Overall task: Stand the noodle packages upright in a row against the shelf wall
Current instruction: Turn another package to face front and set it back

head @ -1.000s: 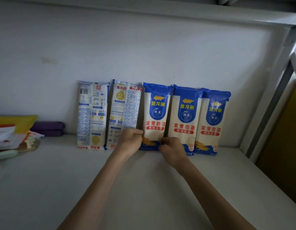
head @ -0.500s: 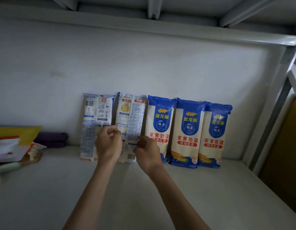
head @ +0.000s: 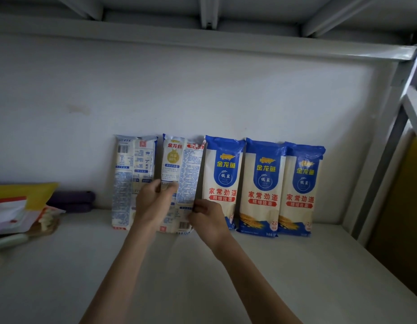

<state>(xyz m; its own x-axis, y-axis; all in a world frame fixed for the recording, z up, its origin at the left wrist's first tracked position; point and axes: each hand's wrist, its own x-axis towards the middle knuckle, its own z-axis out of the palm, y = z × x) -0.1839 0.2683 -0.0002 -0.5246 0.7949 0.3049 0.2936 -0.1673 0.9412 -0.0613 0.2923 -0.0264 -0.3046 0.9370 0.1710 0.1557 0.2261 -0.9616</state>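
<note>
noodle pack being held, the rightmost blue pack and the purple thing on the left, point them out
held noodle pack [head: 183, 160], head view, on its printed upper half
rightmost blue pack [head: 302, 183], head view, on its blue label
purple thing [head: 72, 201], head view, on its front side

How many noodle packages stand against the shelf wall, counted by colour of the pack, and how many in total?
Blue-topped packages: 3
White packages with small print: 2
Total: 5
</note>
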